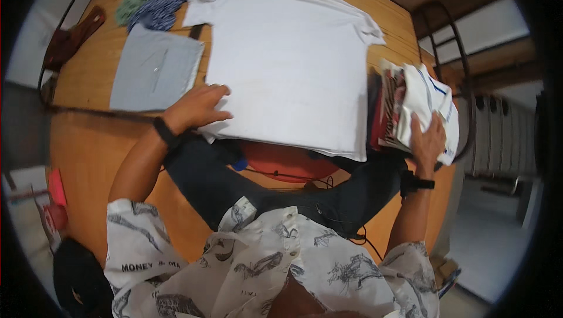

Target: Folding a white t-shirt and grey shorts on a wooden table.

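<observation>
- I have the left hand (210, 105) at the T-shirt (287, 60), by the lower corner on its left side. Thumb and fingers are spread and hold no bunched cloth; I read that as a light touch that leaves the fabric unwrinkled.
- My right hand (429, 141) rests over the white top (423, 92) of the stack (388, 110), fingers extended. From here I cannot tell whether it pinches the cloth or merely presses on it.
- The T-shirt lies spread in the middle of the tabletop (94, 92), collar away from me and hem at the near edge. That placing, I judge, gives it room for both sleeves and puts the hem within easy reach.
- The stack stands just beside the T-shirt's right side, its layered folds facing it; sitting there, it leaves the spread cloth uncovered.
- On the left I see a grey garment (146, 71) in a flat, squarish shape, probably compact so that it takes little space.
- Farther out, a green and dark blue bundle (161, 1) lies crumpled by the far edge, seemingly out of the way.
- Beyond, near the left rail, sits a brown thing (73, 39) I cannot identify.
</observation>
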A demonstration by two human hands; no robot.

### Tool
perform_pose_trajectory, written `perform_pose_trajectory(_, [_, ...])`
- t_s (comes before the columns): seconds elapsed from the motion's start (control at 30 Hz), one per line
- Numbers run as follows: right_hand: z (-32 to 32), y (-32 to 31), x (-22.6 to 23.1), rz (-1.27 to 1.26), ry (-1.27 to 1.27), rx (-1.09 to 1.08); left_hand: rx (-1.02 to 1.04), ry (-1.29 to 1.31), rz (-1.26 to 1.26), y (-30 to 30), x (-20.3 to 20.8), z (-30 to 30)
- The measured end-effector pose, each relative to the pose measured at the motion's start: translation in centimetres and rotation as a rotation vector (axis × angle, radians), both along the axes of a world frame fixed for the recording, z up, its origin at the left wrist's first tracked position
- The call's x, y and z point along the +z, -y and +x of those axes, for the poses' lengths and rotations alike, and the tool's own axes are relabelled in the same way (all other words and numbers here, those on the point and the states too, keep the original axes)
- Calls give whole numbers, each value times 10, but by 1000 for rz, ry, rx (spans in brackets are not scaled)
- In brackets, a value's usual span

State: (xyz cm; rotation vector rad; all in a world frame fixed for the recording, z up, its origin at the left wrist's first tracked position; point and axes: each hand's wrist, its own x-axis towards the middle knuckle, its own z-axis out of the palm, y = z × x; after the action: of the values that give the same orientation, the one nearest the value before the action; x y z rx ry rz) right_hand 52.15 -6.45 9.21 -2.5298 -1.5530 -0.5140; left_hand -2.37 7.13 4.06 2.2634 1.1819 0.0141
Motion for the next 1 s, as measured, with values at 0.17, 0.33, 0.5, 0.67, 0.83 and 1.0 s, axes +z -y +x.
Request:
perform_pose_trajectory(0.17, [-41, -4, 31, 159, 52, 194, -45, -10, 117, 11, -47, -21])
perform_pose_trajectory(0.33, [-127, -33, 11, 176, -448, 726, 248, -157, 54, -12, -49, -35])
perform_pose_trajectory(0.5, [-138, -54, -67, -222, -327, 668, 435, -68, 53, -67, -53, -8])
perform_pose_trajectory(0.67, [-150, -51, -108, -368, -303, 392, 439, -26, 53, -65, -94, -19])
perform_pose_trajectory(0.83, [-182, -39, -97, -429, -277, 356, 668, 135, -139, -68, -89, -46])
perform_pose_trajectory(1.0, [-171, -65, -74, -568, -458, 418, 654, 39, -68, -63, -68, -56])
